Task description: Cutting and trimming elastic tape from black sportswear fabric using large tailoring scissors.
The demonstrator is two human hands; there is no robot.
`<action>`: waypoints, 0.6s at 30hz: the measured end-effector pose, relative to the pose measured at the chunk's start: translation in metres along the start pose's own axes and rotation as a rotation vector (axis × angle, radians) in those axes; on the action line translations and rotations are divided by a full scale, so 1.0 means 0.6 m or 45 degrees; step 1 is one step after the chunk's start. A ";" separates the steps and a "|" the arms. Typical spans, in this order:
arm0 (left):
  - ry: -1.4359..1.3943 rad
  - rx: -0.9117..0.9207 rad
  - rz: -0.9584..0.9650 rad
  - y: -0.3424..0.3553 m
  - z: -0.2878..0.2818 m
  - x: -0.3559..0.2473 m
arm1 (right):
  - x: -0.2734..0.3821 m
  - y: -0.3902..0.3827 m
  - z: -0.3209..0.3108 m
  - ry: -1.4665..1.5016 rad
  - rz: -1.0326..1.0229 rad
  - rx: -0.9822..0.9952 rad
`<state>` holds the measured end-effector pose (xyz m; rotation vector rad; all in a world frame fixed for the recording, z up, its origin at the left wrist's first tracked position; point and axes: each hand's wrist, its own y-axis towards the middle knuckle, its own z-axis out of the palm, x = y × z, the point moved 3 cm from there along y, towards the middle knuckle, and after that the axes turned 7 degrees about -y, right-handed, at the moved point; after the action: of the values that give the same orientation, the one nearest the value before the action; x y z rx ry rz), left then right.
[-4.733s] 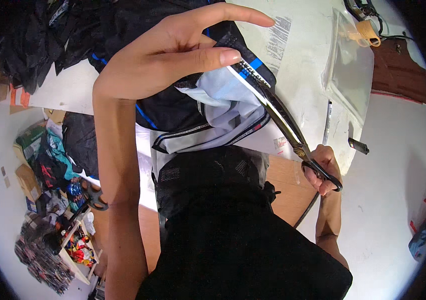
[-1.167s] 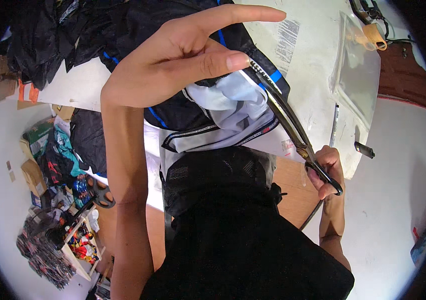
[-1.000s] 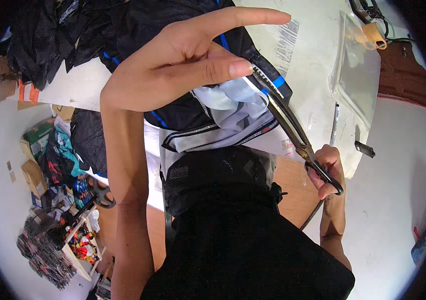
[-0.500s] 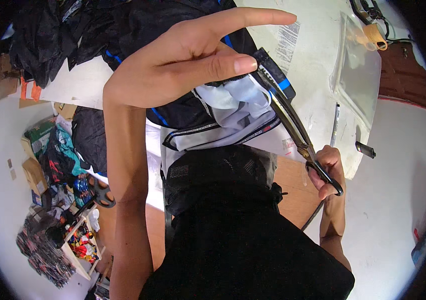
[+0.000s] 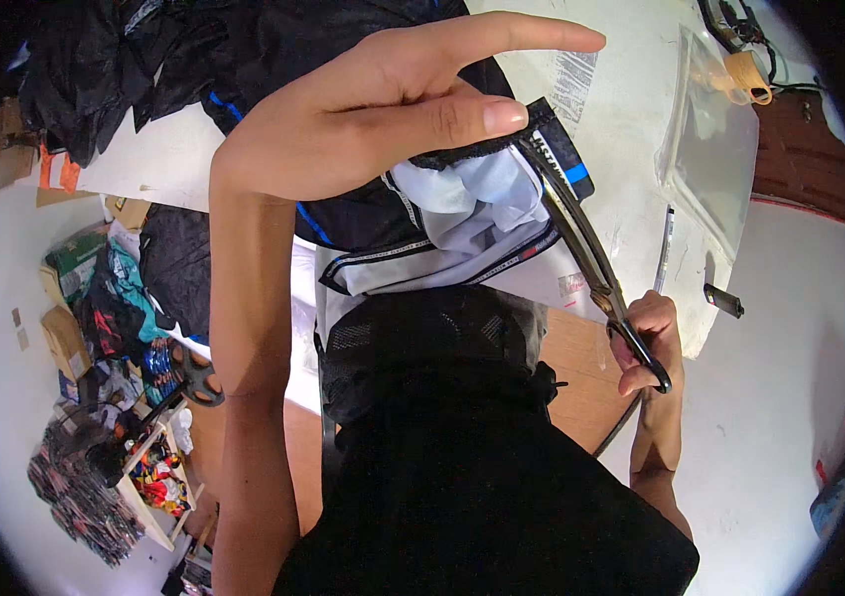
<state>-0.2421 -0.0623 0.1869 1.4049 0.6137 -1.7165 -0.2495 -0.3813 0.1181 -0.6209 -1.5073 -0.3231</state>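
My right hand (image 5: 649,338) is wrapped round the handles of long dark scissors (image 5: 591,263), whose blades reach up and left to the garment's edge near my left thumb. The blades look almost closed. My left hand (image 5: 393,109) pinches that edge between the thumb and the bent fingers, with the index finger stretched out to the right. The garment (image 5: 482,209) is black with a white inner side, blue accents and printed trim bands. Its black end strip (image 5: 563,159) sticks out beside the blades. Fingers under my left thumb are partly hidden.
More black garments (image 5: 95,79) lie piled at the upper left of the white table (image 5: 631,119). A clear plastic sheet (image 5: 705,149), a pen-like stick (image 5: 666,243), a small black object (image 5: 723,300) and a yellow tape ring (image 5: 745,74) are at the right. Bags and clothes (image 5: 110,298) stand at the left.
My left hand and the garment edge have shifted slightly to the right. The scissors' lower handle has moved a little to the left, and the blades look closer together.
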 end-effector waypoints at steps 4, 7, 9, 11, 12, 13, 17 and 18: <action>-0.142 0.043 0.010 0.005 0.001 0.005 | -0.001 -0.002 -0.003 0.029 -0.018 0.009; -0.127 0.073 0.032 0.006 0.002 0.007 | -0.001 -0.001 0.000 0.033 -0.077 -0.046; -0.121 0.080 0.039 0.007 0.004 0.003 | 0.000 -0.003 0.000 0.015 -0.036 -0.043; 0.030 0.106 0.037 0.007 0.007 -0.008 | 0.001 -0.003 -0.001 -0.001 0.004 -0.037; 0.028 0.102 0.039 0.006 0.006 -0.005 | 0.002 -0.004 -0.002 -0.051 -0.011 -0.026; 0.008 0.090 0.031 0.005 0.004 0.000 | 0.002 -0.004 -0.003 -0.101 -0.027 -0.015; 0.068 0.135 0.036 0.006 0.005 -0.006 | 0.003 -0.003 0.002 -0.090 -0.021 -0.044; 0.066 0.135 0.038 0.007 0.005 -0.007 | 0.004 -0.004 0.002 -0.117 -0.036 -0.038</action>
<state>-0.2400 -0.0657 0.1925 1.5292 0.5333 -1.7150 -0.2515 -0.3820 0.1207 -0.6462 -1.6027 -0.3435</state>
